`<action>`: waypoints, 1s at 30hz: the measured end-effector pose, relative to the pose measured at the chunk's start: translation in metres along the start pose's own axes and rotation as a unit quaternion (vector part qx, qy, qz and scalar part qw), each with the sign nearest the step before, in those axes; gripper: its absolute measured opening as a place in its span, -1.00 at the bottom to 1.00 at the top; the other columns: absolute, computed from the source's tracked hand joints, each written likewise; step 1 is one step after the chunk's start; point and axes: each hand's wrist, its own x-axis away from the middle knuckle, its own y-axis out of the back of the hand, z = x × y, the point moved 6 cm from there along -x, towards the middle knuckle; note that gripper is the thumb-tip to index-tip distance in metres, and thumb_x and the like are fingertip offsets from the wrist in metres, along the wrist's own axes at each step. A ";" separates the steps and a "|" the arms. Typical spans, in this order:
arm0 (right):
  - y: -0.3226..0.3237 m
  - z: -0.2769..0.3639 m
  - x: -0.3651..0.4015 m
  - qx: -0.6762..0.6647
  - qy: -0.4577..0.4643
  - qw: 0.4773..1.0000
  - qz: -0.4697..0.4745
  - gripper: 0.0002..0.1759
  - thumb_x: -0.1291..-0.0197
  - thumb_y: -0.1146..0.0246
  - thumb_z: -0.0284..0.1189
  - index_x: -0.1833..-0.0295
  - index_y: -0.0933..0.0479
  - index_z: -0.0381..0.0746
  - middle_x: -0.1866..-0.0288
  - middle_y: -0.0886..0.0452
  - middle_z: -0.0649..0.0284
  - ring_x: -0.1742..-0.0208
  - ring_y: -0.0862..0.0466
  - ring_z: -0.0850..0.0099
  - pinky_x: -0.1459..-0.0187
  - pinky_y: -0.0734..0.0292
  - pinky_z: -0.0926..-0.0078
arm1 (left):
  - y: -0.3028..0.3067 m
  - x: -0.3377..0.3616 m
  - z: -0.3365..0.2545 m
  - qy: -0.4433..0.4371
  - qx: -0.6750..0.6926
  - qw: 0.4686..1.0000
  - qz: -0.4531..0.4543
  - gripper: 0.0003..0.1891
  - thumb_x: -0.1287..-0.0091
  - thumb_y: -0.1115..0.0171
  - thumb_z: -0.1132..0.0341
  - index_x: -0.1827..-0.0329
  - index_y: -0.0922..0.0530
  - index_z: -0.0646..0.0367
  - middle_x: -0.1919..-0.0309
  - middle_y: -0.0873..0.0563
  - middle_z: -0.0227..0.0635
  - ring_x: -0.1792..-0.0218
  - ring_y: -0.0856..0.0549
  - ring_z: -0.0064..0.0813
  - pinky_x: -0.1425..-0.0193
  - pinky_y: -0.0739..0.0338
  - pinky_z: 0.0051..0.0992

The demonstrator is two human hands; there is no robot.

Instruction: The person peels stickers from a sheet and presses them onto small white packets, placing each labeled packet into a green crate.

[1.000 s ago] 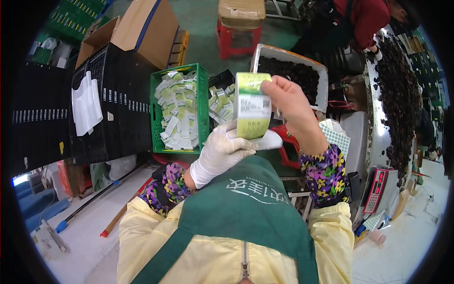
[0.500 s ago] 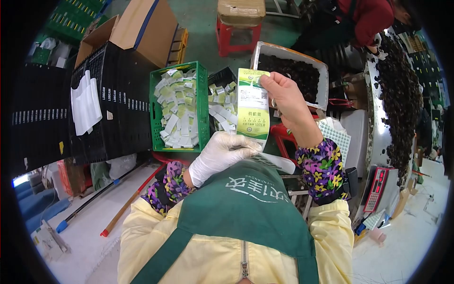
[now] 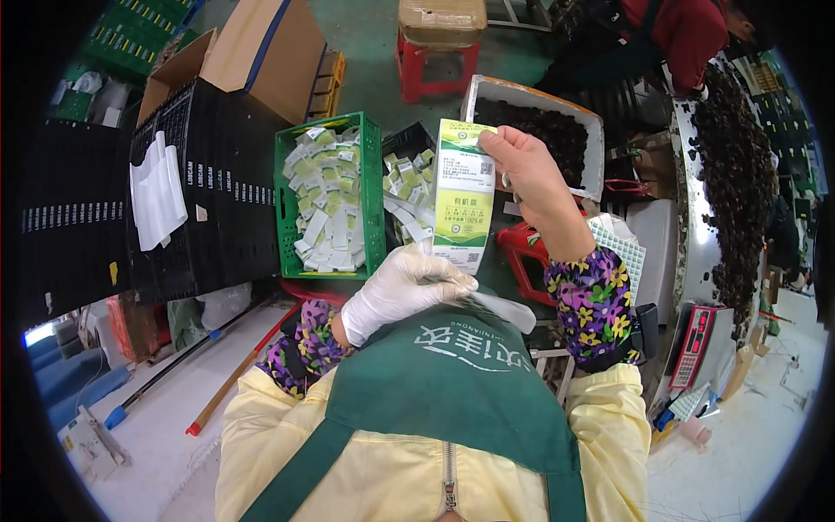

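A green, white and yellow strip of printed labels (image 3: 464, 204) is stretched upright between my two hands. The bare fingers of my right hand (image 3: 532, 170) pinch its top end. My left hand (image 3: 402, 289), in a white glove, is closed on its lower part. A loose pale end of the strip curls out to the right, over my green apron (image 3: 435, 374). Just beyond the left hand stands a green crate (image 3: 372, 209) full of small packs with green and white labels (image 3: 329, 187). More such packs (image 3: 404, 187) lie in a dark crate, partly hidden by the strip.
A white foam box (image 3: 594, 148) of dark pieces stands past my right hand. Black crates (image 3: 209, 191) are stacked left, under an open cardboard box (image 3: 270, 52). On the right are a scale (image 3: 696, 348) and a table (image 3: 687, 235) of dark pieces. A co-worker in red (image 3: 696, 39) bends there.
My right hand has risen slightly with the strip's top end, and more of the label print shows above my left glove. The co-worker's hand has shifted at the table.
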 end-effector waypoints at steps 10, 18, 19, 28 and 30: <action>0.004 -0.004 0.044 0.098 0.085 0.989 -0.075 -0.77 -0.28 -0.21 -0.45 0.03 -0.53 -0.36 0.35 -0.49 0.47 0.34 -0.42 0.74 0.31 -0.35 0.76 | 0.018 -0.007 -0.008 -0.043 -0.158 0.973 -0.162 -0.85 -0.15 -0.41 0.40 0.22 -0.73 0.13 0.31 -0.77 -0.24 0.29 -0.76 -0.36 0.18 -0.62 -0.45; -0.012 -0.018 0.069 0.131 0.155 0.978 -0.054 -0.74 -0.22 -0.26 -0.49 -0.01 -0.49 -0.31 0.29 -0.53 0.39 0.31 -0.47 0.70 0.28 -0.42 0.68 | 0.019 -0.014 -0.015 -0.034 -0.184 0.966 -0.176 -0.85 -0.10 -0.43 0.41 0.24 -0.74 0.11 0.36 -0.76 -0.26 0.35 -0.75 -0.35 0.22 -0.61 -0.44; -0.010 -0.020 0.068 0.130 0.155 0.978 -0.056 -0.74 -0.22 -0.26 -0.49 -0.01 -0.49 -0.31 0.29 -0.53 0.39 0.31 -0.47 0.70 0.28 -0.42 0.68 | 0.017 -0.014 -0.015 -0.036 -0.203 0.964 -0.166 -0.85 -0.10 -0.43 0.41 0.24 -0.74 0.11 0.37 -0.76 -0.25 0.35 -0.75 -0.36 0.23 -0.60 -0.45; -0.002 -0.037 0.051 0.060 -0.025 0.993 0.101 -0.73 -0.24 -0.30 -0.32 0.14 -0.56 -0.33 0.23 -0.60 0.40 0.23 -0.52 0.63 0.17 -0.45 0.64 | 0.023 -0.014 -0.011 -0.020 -0.111 0.978 -0.176 -0.83 -0.12 -0.42 0.44 0.21 -0.74 0.15 0.34 -0.78 -0.25 0.35 -0.75 -0.43 0.22 -0.60 -0.48; -0.004 -0.041 0.044 0.058 -0.026 0.992 0.110 -0.76 -0.24 -0.29 -0.37 0.11 -0.56 -0.32 0.22 -0.60 0.40 0.24 -0.50 0.66 0.17 -0.44 0.66 | 0.020 -0.015 -0.005 -0.027 -0.087 0.982 -0.165 -0.84 -0.14 -0.41 0.42 0.21 -0.74 0.15 0.34 -0.78 -0.27 0.33 -0.75 -0.42 0.20 -0.60 -0.48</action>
